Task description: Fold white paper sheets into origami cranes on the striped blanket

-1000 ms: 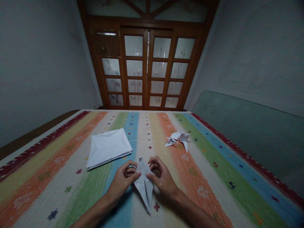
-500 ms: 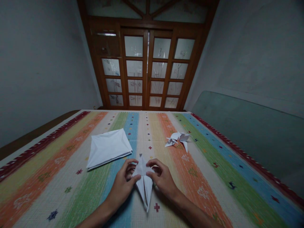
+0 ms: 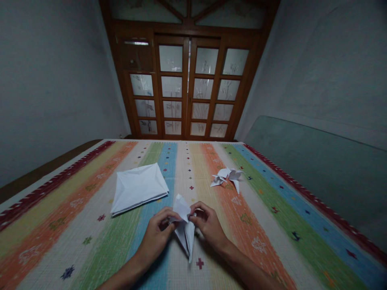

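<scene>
Between my two hands is a folded white origami paper (image 3: 185,235), its split, narrow end pointing toward me and a wider flap standing up at the far end. My left hand (image 3: 157,230) pinches its left edge between thumb and fingers. On the other side, my right hand (image 3: 208,224) grips the right edge near the middle, thumb and forefinger together. The fold under the fingertips is partly hidden.
A stack of white paper sheets (image 3: 139,187) lies to the left, beyond my left hand. Folded white origami pieces (image 3: 226,178) sit to the right. A striped tablecloth (image 3: 99,241) covers the table; a wooden glass-paned door (image 3: 188,88) stands behind.
The far part of the origami paper has lifted and its flap has opened up. My right hand has closed in on the right edge, and the narrow tip has shifted slightly away from me.
</scene>
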Available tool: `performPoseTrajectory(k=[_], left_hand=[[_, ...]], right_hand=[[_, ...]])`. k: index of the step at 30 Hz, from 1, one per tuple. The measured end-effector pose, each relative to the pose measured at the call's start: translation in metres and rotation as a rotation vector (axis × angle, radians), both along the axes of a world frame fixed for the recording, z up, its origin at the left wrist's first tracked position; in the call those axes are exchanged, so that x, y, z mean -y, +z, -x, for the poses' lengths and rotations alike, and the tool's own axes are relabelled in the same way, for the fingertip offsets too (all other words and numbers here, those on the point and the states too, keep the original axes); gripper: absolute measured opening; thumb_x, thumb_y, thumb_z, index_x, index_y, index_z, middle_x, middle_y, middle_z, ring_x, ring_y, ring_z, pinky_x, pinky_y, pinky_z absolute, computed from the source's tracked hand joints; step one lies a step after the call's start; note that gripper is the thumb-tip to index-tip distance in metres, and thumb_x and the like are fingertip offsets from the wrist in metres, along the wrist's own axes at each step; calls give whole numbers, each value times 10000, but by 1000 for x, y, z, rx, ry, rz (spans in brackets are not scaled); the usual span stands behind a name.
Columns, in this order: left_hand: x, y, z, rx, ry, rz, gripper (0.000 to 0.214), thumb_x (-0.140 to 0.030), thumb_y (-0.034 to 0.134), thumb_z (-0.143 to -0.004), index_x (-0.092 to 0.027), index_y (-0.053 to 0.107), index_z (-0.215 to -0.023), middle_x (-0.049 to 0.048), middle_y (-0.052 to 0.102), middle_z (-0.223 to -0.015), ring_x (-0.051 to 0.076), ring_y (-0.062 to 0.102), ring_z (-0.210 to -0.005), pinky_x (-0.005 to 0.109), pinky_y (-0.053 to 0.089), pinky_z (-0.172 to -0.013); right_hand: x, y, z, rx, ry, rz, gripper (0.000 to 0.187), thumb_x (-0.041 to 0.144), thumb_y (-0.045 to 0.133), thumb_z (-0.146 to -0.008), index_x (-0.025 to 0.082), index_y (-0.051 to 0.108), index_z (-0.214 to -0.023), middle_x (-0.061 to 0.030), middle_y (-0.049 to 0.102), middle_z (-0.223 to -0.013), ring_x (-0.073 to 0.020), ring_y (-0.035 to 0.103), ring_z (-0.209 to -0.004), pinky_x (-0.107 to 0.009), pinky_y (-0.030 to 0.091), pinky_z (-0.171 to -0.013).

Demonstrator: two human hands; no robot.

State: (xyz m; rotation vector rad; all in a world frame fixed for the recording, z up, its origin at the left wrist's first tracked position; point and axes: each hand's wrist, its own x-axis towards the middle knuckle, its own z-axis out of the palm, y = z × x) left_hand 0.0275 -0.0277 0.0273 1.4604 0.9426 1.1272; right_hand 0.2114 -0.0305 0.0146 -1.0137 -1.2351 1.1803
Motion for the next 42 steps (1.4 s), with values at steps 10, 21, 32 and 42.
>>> performPoseTrajectory(k=[10, 21, 32, 42], left_hand=[[2, -9, 11, 6, -39, 125, 245, -310, 569, -828, -187, 780, -820, 72, 722, -968, 285, 633, -991, 358, 469, -897], [5, -3, -3, 111, 39, 159, 470, -224, 774, -663, -219, 625, -1109, 98, 650, -1207, 269, 650, -1078, 338, 536, -873], [7, 2, 3, -246, 139, -213, 81, -203, 652, -785, -222, 730, -795, 109, 650, -1164, 305, 580, -1150, 422, 441, -1014], [12, 3, 2, -112, 137, -14, 259, -423, 684, -834, -209, 682, -980, 24, 716, -772, 223, 670, -737, 291, 516, -688]], right_hand=[[5, 4, -2, 153, 1, -144, 226, 190, 569, -776, 211, 725, -615, -49, 622, -862, -189, 614, -826, -277, 455, -696], [5, 1, 3, 71, 93, 36, 323, 197, 725, -657, 199, 667, -974, 1, 618, -854, -123, 541, -636, -207, 385, -534], [9, 11, -2, 209, -87, -242, 190, 79, 599, -712, 206, 740, -704, -99, 623, -1197, -179, 643, -833, -296, 499, -720], [9, 11, 3, 146, -144, -121, 111, 270, 722, -747, 202, 691, -829, -22, 677, -747, -178, 628, -699, -275, 500, -651]])
